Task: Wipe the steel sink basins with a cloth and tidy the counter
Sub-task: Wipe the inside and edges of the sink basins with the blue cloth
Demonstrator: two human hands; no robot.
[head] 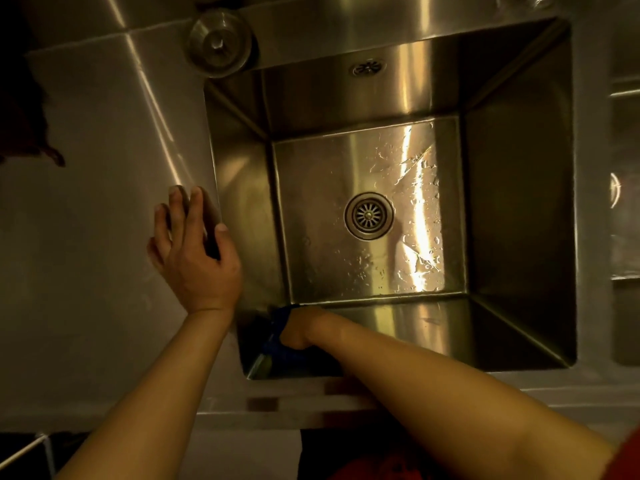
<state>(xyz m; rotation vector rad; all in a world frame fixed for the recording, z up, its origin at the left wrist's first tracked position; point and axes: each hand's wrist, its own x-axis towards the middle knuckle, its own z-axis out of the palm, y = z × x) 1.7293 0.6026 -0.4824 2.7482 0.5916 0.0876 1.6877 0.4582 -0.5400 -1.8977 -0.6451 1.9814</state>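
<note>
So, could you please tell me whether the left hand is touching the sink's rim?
Touching. The head view shows the left hand lying flat on the counter, its thumb over the left rim of the sink.

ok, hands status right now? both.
Left hand: open, flat on the sink rim, holding nothing.
Right hand: closed on the blue cloth against the near basin wall.

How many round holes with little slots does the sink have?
2. The big drain sits in the middle of the sink floor. The small overflow hole is high on the far wall. The arm may hide more.
</note>
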